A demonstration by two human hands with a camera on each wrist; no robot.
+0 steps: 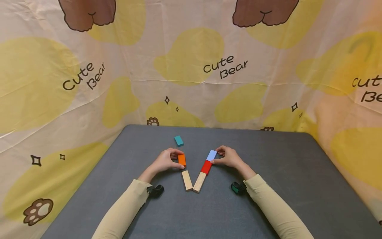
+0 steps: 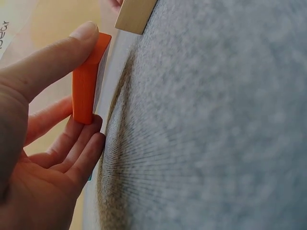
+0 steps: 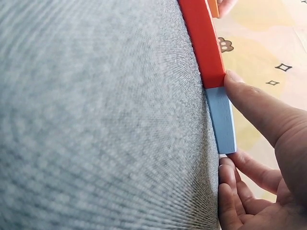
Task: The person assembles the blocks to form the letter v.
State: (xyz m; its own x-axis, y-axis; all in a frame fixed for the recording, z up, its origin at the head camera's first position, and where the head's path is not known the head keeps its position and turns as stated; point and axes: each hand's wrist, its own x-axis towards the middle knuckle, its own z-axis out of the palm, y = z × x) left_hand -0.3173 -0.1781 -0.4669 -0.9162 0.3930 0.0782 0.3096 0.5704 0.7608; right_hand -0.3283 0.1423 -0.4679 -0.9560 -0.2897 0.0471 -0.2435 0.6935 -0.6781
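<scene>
My left hand (image 1: 165,160) pinches an orange wooden block (image 1: 182,160) by its ends, thumb at the near end and fingers at the far end. In the left wrist view, the orange block (image 2: 87,81) appears slightly off the table. On the other side, my right hand (image 1: 229,157) holds a light blue block (image 1: 211,155). Its far end meets a fingertip, and the thumb lies by the seam with a red block (image 3: 204,45). The red block continues into a plain wooden block (image 1: 199,182), forming a slanted row. Another plain wooden block (image 1: 187,180) lies nearer than the orange one.
A teal block (image 1: 179,141) lies alone on the grey table (image 1: 262,212), beyond my left hand. The two plain blocks nearly meet at their near ends, making a V. A patterned cloth (image 1: 185,56) hangs behind the table and along its sides.
</scene>
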